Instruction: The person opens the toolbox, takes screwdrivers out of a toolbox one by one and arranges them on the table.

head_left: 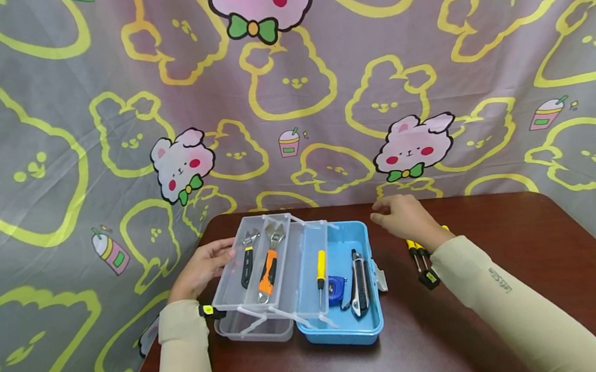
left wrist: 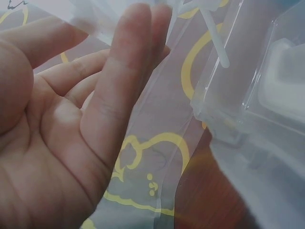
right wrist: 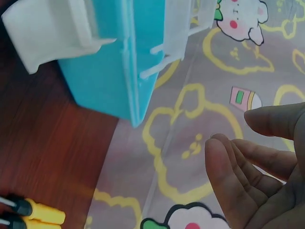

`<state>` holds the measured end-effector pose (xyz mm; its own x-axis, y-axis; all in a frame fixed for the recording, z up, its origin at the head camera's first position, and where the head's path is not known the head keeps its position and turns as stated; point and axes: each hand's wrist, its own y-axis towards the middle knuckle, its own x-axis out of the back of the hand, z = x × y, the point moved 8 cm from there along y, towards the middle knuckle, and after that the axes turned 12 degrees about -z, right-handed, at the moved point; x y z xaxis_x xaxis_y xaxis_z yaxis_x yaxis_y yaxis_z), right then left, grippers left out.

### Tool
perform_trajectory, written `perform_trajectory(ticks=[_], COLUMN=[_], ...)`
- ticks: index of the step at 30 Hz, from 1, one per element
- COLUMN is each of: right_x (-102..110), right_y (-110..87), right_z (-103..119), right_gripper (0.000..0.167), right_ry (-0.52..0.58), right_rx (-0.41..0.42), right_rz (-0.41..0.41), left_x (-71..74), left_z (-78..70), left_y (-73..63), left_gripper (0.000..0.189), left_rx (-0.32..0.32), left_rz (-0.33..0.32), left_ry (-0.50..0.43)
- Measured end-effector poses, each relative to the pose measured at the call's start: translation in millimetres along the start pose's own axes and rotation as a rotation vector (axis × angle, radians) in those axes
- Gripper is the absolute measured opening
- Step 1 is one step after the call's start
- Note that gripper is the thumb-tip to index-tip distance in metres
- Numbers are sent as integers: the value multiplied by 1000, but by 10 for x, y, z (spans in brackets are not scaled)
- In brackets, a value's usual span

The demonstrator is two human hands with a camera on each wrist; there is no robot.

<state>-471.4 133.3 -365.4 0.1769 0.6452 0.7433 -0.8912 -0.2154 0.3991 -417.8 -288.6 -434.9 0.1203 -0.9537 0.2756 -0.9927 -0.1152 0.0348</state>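
Observation:
In the head view my left hand [head_left: 203, 269] holds the left edge of a clear cantilever tray [head_left: 233, 297], its thumb at the rim. The tray belongs to an opened blue toolbox [head_left: 339, 339]. Two adjustable wrenches, one black [head_left: 248, 265] and one orange [head_left: 268, 271], lie in the tray. Farther right a yellow screwdriver [head_left: 320, 267] sits in the other clear tray. In the box's bottom are a blue tape measure [head_left: 336, 289] and a utility knife [head_left: 359, 285]. My right hand [head_left: 406, 218] hovers right of the box, fingers loosely bent and nothing in them.
Yellow-handled screwdrivers [right wrist: 45, 214] lie on the brown table [head_left: 530, 247], partly covered by my right arm in the head view. A white latch [head_left: 380, 278] juts from the box's right side. The clear lid [head_left: 258, 332] is folded out left. A patterned cloth [head_left: 315, 88] hangs behind.

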Motion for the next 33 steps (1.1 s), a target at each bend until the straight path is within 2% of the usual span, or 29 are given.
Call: perform_trajectory(ticks=[16, 33], right_x=[8, -82], right_y=[11, 13], right_z=[342, 612], right_gripper=[31, 30], right_ry=[-1, 51], right_rx=[94, 114], right_rz=[-13, -18], left_x=[-25, 3], left_z=[-16, -15], left_y=[-20, -25], left_gripper=[47, 44], left_rx=[-4, 18], left_rz=[17, -8], left_ry=[-8, -4])
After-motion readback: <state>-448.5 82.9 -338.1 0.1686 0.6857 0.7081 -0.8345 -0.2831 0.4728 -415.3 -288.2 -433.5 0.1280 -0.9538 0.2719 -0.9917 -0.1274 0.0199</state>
